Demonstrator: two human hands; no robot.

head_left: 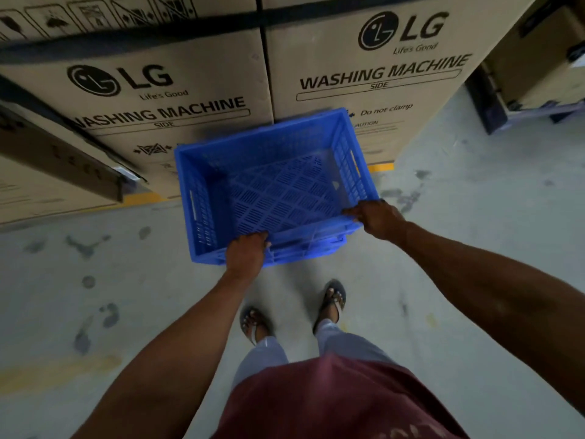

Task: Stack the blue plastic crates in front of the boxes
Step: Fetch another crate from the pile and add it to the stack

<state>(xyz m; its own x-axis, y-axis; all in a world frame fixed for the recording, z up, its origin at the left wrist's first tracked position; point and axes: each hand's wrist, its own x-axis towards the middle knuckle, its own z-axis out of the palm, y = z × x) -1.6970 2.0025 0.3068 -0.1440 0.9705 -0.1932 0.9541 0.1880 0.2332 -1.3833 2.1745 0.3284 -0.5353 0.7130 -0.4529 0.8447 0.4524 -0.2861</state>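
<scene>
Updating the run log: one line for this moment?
both hands grip blue crate near rim | crate empty | before washing machine boxes

Both hands grip the near rim of a blue crate (278, 188), tilted, its far edge close to two cardboard boxes. The left hand (245, 253) holds the rim near the left corner, fingers (253, 237) curled over the edge; the right hand (378, 218) clamps the right corner. A second blue crate (311, 247) shows just beneath the near rim. The left box (152, 99) and right box (380, 71) read "LG WASHING MACHINE". Sandalled feet stand on the grey floor (474, 201)
</scene>
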